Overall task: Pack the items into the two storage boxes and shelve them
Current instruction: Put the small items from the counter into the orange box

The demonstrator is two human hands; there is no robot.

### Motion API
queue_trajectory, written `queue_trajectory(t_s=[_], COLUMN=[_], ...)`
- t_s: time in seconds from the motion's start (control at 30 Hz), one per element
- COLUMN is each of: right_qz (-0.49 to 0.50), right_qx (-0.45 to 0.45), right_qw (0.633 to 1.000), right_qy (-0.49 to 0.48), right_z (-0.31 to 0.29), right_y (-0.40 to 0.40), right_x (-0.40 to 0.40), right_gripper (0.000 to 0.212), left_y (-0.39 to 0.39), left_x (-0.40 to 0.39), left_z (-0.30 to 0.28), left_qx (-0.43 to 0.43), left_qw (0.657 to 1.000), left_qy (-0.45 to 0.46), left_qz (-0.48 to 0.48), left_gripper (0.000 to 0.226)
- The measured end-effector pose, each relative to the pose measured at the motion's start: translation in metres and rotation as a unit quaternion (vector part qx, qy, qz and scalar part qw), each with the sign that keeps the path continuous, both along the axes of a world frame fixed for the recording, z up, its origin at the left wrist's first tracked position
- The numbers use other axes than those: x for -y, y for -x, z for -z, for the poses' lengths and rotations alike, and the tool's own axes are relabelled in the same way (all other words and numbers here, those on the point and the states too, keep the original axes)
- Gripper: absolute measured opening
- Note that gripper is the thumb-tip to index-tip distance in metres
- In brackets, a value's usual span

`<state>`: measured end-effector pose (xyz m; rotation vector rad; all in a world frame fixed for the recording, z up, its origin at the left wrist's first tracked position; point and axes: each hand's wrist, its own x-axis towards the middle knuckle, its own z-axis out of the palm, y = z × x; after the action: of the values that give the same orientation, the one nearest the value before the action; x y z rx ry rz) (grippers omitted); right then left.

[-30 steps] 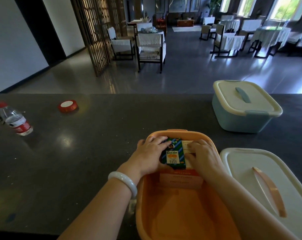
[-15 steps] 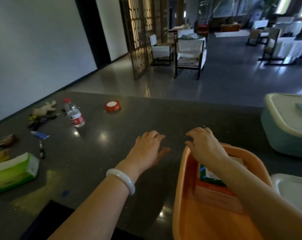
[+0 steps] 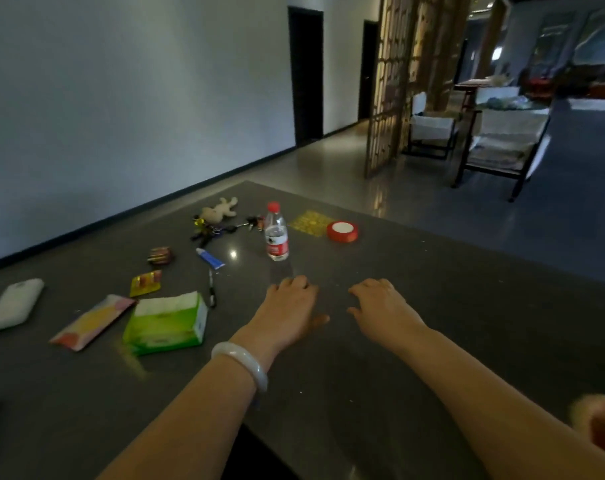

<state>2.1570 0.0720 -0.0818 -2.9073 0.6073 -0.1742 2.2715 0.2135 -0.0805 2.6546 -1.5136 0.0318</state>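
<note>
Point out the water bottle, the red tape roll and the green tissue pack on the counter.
water bottle [image 3: 277, 244]: head view, on its red label.
red tape roll [image 3: 342, 231]: head view, on its white top face.
green tissue pack [image 3: 164, 327]: head view, on its green front side.

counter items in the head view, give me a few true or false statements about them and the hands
1. The water bottle stands upright on the counter. True.
2. The left hand grips the water bottle. False: it holds nothing and is short of the bottle.
3. The green tissue pack lies left of the left hand. True.
4. The red tape roll is stacked on the tissue pack. False: it lies apart, on the counter right of the bottle.
5. The right hand holds a pen. False: it holds nothing; the pen lies on the counter beside the tissue pack.
</note>
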Motion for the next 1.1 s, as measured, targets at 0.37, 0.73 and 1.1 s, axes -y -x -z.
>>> queue_trajectory(t_s=[0.37,0.73,1.1], right_qz=[-0.147,-0.282,-0.282], right_qx=[-0.039,-0.150,-0.199], right_qw=[0.968,0.943,0.937], right_qy=[-0.199,-0.097,-0.042], right_z=[0.023,0.074,0.098], right_y=[-0.189,-0.273,-0.297], right_x=[-0.118,-0.174,-0.181], right_gripper=[0.067,0.114,0.124], left_y=[-0.159,-0.234,-0.276], left_x=[-0.153,-0.244,-0.274], left_z=[0.022,0.081,0.122], left_qx=[-0.046,-0.091,-0.162], left_qw=[0.983,0.914,0.872], left_qy=[-0.010,0.011,-0.062], left_qz=[-0.177,-0.396,-0.458], left_gripper=[0.058,0.061,0.094])
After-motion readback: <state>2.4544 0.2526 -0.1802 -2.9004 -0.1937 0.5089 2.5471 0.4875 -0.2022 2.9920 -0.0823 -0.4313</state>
